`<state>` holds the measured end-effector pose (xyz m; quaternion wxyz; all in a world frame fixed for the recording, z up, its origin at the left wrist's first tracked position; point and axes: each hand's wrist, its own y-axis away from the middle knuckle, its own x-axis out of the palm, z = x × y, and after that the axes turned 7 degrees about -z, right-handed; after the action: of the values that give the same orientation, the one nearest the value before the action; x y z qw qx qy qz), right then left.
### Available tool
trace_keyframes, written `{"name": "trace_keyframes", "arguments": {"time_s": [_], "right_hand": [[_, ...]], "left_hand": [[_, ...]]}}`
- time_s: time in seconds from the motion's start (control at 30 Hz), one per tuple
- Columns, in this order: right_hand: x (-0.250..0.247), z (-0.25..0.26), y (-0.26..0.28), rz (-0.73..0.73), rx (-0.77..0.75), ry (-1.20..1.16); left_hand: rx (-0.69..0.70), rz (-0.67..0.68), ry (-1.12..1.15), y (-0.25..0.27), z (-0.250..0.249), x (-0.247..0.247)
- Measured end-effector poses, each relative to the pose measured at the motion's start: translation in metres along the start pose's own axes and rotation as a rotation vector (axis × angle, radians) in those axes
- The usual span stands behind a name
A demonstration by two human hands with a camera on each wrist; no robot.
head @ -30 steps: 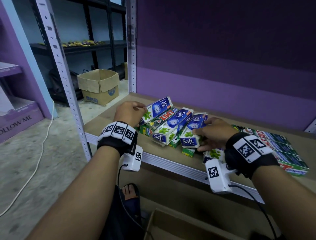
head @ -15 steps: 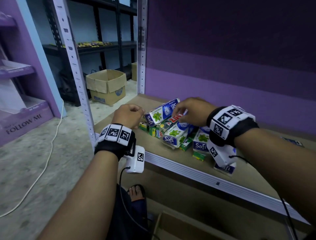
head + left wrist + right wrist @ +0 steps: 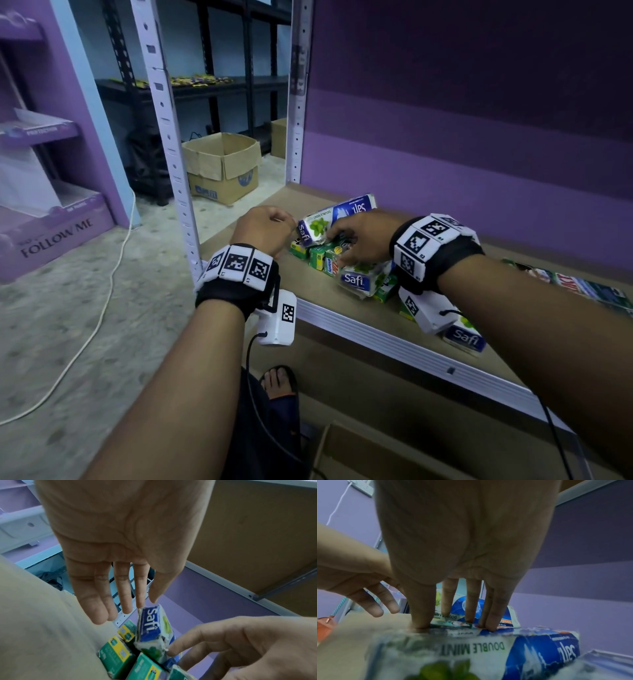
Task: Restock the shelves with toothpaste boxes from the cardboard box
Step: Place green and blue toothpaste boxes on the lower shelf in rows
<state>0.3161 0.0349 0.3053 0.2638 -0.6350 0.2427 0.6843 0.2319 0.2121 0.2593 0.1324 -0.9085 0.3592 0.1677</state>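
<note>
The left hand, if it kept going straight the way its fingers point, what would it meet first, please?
Most likely the raised end of the tilted Safi box: the left hand has straight fingers whose tips sit right at its top corner, though depth is unclear.

A purple wall [image 3: 462, 144], darker above and lighter below, is running behind the rack. White perforated uprights [image 3: 161, 113] are standing at the left. Beyond them a speckled grey floor [image 3: 61, 342] is spreading out, with a white cable [image 3: 113, 270] trailing across it. A dark metal rack [image 3: 212, 85] is standing further back, and a purple display stand [image 3: 51, 192] is sitting at far left.
</note>
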Motion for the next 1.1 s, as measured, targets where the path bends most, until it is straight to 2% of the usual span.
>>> {"name": "trace_keyframes", "arguments": {"time_s": [0.17,0.3,0.53,0.63,0.77,0.87,0.97,1.03,1.1], "right_hand": [[-0.003,0.001,-0.004,0.042,-0.006,0.007],[-0.004,0.002,-0.006,0.015,-0.021,0.055],[-0.003,0.005,-0.004,0.054,-0.140,0.126],[-0.007,0.004,-0.004,0.039,-0.124,0.106],[-0.016,-0.006,0.003,-0.062,-0.073,-0.059],[-0.033,-0.019,0.014,-0.198,-0.029,-0.242],[-0.047,-0.036,0.026,-0.322,0.005,-0.423],[-0.050,-0.046,0.034,-0.358,0.041,-0.620],[-0.050,-0.053,0.043,-0.359,0.097,-0.915]], "left_hand": [[-0.008,0.007,0.016,0.002,-0.001,0.000],[0.000,0.022,0.027,0.003,-0.001,0.001],[0.010,0.022,0.003,0.002,0.000,0.002],[0.004,0.016,-0.004,0.001,0.000,0.003],[0.055,0.027,-0.025,0.002,-0.003,0.004],[0.175,0.026,-0.077,0.006,-0.011,0.007],[0.271,-0.037,-0.081,0.014,-0.024,0.013],[0.318,-0.116,-0.074,0.019,-0.033,0.020],[0.338,-0.152,-0.029,0.024,-0.043,0.028]]}}
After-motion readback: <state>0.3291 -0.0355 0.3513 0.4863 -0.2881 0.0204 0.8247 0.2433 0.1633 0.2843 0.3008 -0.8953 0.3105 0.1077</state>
